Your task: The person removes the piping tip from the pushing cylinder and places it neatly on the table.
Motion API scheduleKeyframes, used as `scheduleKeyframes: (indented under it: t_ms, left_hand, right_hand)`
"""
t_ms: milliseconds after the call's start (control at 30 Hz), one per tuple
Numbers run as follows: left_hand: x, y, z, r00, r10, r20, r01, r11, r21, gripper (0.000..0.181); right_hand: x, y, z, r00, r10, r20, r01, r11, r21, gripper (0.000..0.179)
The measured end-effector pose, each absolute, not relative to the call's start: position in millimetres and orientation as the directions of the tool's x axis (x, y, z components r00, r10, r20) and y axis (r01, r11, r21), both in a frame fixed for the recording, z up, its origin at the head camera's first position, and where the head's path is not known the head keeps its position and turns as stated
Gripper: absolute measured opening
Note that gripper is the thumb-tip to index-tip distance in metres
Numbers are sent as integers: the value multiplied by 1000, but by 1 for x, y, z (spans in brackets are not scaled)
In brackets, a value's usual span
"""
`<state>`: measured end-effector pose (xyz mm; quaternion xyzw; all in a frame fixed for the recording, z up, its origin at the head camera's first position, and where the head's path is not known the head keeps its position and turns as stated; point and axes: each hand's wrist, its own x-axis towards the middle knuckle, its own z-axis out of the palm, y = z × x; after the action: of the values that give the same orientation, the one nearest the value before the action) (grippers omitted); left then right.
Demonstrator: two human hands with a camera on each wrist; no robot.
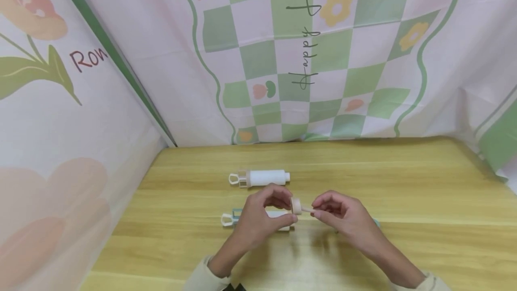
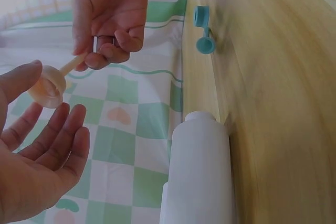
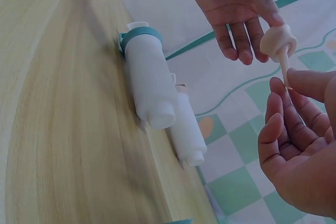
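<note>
My left hand [image 1: 260,217] pinches a small beige cap [image 1: 296,206] between thumb and fingertips, above the table. From the cap a thin beige strap or stem [image 1: 308,209] sticks out to the right. My right hand [image 1: 350,219] pinches the free end of that stem between thumb and forefinger. Behind the left hand lies a white bottle with a teal collar [image 3: 149,77], partly hidden in the head view. Farther back lies a second white bottle [image 1: 267,178], with a beige collar and a pale loop handle at its left end.
A teal cap with a short strap [image 2: 206,44] lies on the wooden table [image 1: 436,219], mostly hidden behind the right hand in the head view. Patterned cloth [image 1: 291,57] hangs along the table's back edge, and another sheet [image 1: 81,147] hangs at the left.
</note>
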<state>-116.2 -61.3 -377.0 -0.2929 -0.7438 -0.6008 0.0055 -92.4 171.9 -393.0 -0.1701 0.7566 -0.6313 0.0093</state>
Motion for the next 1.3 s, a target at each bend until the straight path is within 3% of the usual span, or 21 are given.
scheduleKeyframes:
  t_ms: [867,1300]
  left_hand:
    - [-113,-60,-378,-848,444,290,385,140,912,33]
    - [-112,-59,-378,-872,418,254,361,201,911,29]
  right_hand:
    - [-91,168,-382,-952,-240,190,-240,202,-950,10]
    - [-92,163,-382,-946,-272,175,-220,144,-965,13]
